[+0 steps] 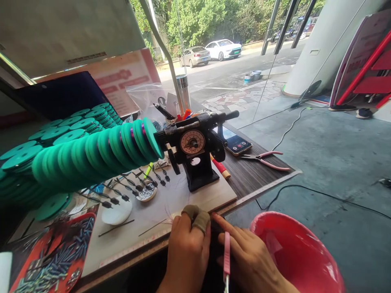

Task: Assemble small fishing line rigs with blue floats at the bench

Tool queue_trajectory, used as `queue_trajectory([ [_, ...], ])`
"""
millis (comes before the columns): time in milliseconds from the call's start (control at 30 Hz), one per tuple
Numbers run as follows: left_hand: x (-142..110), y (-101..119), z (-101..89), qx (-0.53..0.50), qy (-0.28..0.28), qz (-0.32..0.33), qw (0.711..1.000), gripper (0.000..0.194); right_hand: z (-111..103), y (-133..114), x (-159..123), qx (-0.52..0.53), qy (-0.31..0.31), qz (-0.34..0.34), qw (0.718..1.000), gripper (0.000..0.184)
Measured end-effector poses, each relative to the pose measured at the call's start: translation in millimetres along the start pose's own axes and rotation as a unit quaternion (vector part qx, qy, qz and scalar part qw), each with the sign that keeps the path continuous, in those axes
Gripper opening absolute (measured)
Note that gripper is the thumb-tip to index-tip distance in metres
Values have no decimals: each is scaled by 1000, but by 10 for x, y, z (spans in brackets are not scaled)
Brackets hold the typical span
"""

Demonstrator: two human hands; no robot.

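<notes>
At the front edge of the work board (183, 191), my left hand (189, 248) is closed in a pinch, with cloth covers on two fingers. What it pinches is too small or hidden to make out. Thin, hair-like line (168, 213) lies on the board just left of it. Close on its right, my right hand (247, 252) has its fingers curled around a pink-handled tool (226, 254) with a metal end pointing down toward me. The tool's exact kind is not clear. Beyond both hands stands a black hand-cranked winder (198, 150) with a round dial, bearing a row of green foam spools (97, 154).
Dark tackle pieces (128, 189) lie below the spools, beside a dish of white beads (146, 191). An orange tray (39, 260) of small tubes sits left. Pink-handled pliers (269, 158) and a phone (235, 140) lie right. A red basin (296, 252) stands by my right hand.
</notes>
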State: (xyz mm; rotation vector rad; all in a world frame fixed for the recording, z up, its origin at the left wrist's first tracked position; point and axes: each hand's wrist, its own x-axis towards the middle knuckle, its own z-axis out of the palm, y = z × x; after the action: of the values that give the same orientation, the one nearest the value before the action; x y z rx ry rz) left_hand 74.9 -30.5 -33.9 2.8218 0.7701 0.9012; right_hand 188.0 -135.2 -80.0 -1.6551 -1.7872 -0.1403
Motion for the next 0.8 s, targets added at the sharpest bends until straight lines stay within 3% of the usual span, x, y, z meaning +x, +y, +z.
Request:
queue_trajectory([
  [367,-59,-30,-49,-22,5,-10,1000,19,-10,-21,23,-1,19,-1,1000,16],
  [800,-75,-44,-10,-18,7,-8,1000,20,-4,-7,8,24,-4,10,1000,17],
])
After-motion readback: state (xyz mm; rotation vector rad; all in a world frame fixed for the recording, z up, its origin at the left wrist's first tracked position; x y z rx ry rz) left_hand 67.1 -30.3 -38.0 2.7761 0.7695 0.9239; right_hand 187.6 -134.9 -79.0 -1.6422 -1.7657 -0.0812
